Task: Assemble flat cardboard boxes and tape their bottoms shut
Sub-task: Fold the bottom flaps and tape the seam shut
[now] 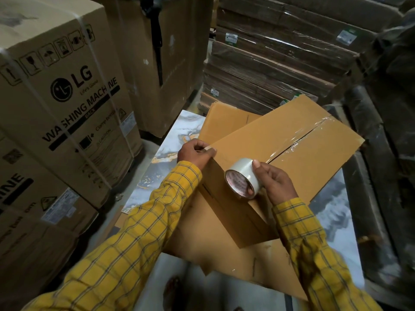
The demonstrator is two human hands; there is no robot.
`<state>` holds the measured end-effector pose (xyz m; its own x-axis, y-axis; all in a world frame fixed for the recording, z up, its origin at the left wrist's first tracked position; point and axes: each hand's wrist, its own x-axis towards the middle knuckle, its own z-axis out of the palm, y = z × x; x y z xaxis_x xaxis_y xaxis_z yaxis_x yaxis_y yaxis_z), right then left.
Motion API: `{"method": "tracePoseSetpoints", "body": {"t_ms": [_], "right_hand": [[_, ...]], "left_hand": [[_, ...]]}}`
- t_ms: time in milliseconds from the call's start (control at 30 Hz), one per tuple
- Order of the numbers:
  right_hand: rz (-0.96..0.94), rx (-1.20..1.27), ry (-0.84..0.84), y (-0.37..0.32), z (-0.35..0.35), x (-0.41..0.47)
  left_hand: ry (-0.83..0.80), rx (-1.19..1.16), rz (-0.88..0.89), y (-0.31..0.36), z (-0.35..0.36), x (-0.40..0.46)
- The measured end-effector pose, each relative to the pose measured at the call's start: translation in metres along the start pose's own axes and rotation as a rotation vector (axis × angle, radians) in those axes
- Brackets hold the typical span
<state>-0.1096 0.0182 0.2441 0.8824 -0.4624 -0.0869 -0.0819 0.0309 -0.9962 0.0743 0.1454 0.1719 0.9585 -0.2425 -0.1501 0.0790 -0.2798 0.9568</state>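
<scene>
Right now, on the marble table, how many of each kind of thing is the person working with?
Assembled box: 1
Flat cardboard sheets: 2
Tape roll: 1
Total: 4
The right hand holds the roll; the left hand grips the box's corner.

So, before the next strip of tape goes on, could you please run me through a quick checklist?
1. Flaps meet along the seam on the box: ok.
2. First tape strip covers the seam: ok, though wrinkled.
3. Left hand steadies the box corner: ok.
4. Right hand has the tape roll in its grip: ok.
5. Loose tape end found on the roll: cannot tell.
6. Box sits flat on the cardboard sheets under it: cannot tell.
</scene>
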Motion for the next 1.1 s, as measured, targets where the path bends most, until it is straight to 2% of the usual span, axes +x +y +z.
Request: {"method": "tracePoseSetpoints", "body": {"t_ms": [100, 300, 400, 500, 600, 833, 900, 1033, 1100], "right_hand": [[0.05, 0.02, -0.052, -0.006, -0.009, -0.001], [-0.041, -0.264, -0.097, -0.007, -0.027, -0.013], [-0.014, -0.168, -0.122, -0.005, -0.033, -0.02], [0.058, -0.023, -0.149, -0.002, -0.04, -0.027], [0.067, -0.012, -0.184, 0.003, -0.043, -0.035], [-0.021, -0.29, -0.146, 0.002, -0.056, -0.044], [-0.009, -0.228, -0.158, 0.004, -0.061, -0.05], [0.146, 0.023, -0.136, 0.009, -0.07, -0.057], [0.13, 0.031, -0.159, 0.015, -0.073, -0.063]], "left_hand": [[0.035, 0.026, 0.052, 0.001, 0.0, -0.007], [0.13, -0.035, 0.042, 0.002, 0.008, -0.02], [0.135, -0.092, -0.016, 0.002, 0.011, -0.021], [0.071, -0.173, -0.087, 0.0, 0.011, -0.025], [0.04, -0.128, -0.013, -0.006, 0.011, -0.033], [0.1, -0.231, -0.067, -0.009, 0.016, -0.036], [0.096, -0.259, -0.075, -0.01, 0.018, -0.036], [0.101, -0.329, -0.122, -0.015, 0.02, -0.038], [0.093, -0.308, -0.076, -0.015, 0.022, -0.042]]}}
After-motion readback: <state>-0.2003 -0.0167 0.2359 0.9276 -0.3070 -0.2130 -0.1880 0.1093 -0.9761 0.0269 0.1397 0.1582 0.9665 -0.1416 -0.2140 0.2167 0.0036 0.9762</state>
